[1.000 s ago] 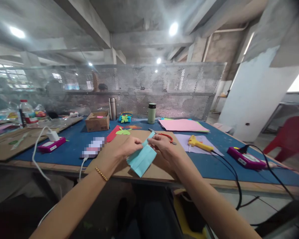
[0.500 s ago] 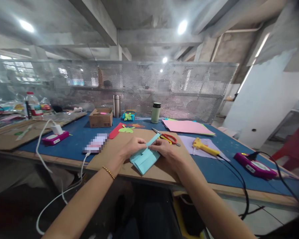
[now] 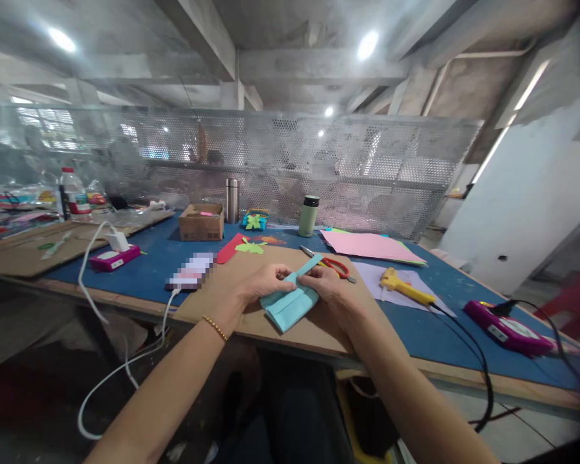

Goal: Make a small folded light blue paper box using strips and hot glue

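Note:
A folded piece of light blue paper [image 3: 291, 309], shaped like a small pouch with a narrow strip [image 3: 309, 265] sticking up from it, lies over the brown cardboard sheet [image 3: 241, 309]. My left hand [image 3: 270, 283] pinches its upper left edge between thumb and fingers. On the other side, my right hand [image 3: 326, 287] grips the paper near the base of the strip, fingers closed. Just beyond my right hand lie red-handled scissors [image 3: 336, 266], partly covered by the strip and hand. A green paper butterfly [image 3: 250, 246] and a red paper piece [image 3: 231, 247] lie at the cardboard's far left.
A yellow glue gun [image 3: 406, 287] rests on lilac paper [image 3: 367, 274] at right, its black cord trailing to a purple power strip [image 3: 507, 328]. Pink sheets [image 3: 367, 246], a green flask [image 3: 309, 217], a steel flask [image 3: 232, 201] and a cardboard box [image 3: 202, 225] stand behind. A charging phone [image 3: 191, 271] lies left.
The view has shifted slightly, so everything sits a little further right. Both hands keep their hold on the blue paper, with the left thumb now lying further over it.

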Demonstrator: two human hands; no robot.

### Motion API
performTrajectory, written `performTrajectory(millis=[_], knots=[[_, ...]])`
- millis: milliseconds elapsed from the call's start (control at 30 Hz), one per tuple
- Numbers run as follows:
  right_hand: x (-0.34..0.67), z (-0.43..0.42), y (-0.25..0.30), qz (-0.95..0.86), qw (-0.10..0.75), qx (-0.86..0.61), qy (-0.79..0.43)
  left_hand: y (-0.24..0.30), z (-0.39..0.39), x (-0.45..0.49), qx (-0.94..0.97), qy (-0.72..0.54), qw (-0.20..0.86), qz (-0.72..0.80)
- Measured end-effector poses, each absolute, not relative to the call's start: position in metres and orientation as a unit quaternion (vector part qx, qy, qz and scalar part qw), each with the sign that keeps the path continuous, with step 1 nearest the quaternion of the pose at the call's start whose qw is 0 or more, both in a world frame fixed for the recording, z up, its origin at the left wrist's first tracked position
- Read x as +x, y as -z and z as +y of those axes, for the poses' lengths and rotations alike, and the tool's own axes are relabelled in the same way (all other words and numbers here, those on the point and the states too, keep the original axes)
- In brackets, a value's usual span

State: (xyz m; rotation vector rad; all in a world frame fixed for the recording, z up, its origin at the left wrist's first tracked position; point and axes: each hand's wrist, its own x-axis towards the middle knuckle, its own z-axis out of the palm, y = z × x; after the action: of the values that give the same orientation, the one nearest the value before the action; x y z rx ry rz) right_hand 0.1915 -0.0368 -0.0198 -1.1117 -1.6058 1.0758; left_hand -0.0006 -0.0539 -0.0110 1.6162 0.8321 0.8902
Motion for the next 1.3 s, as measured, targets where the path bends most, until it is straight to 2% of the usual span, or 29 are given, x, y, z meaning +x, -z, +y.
performTrajectory(millis=[233,633,967,1200,1300], knots=[[0.191,-0.039,0.021,-0.647,0.452,-0.444,-0.425,0.012,-0.048,0.002,0.715,-0.395,0.443,0.371],[0.189,-0.042,0.011,-0.66,0.422,-0.491,-0.381,0.01,-0.048,0.007,0.743,-0.395,0.321,0.435],[0.192,-0.039,0.015,-0.691,0.395,-0.507,-0.331,0.016,-0.045,0.009,0.784,-0.352,0.178,0.48],[0.186,-0.043,0.016,-0.679,0.421,-0.483,-0.359,0.015,-0.049,0.008,0.747,-0.393,0.307,0.439],[0.191,-0.049,0.014,-0.682,0.437,-0.459,-0.364,0.016,-0.048,0.007,0.747,-0.395,0.299,0.443]])
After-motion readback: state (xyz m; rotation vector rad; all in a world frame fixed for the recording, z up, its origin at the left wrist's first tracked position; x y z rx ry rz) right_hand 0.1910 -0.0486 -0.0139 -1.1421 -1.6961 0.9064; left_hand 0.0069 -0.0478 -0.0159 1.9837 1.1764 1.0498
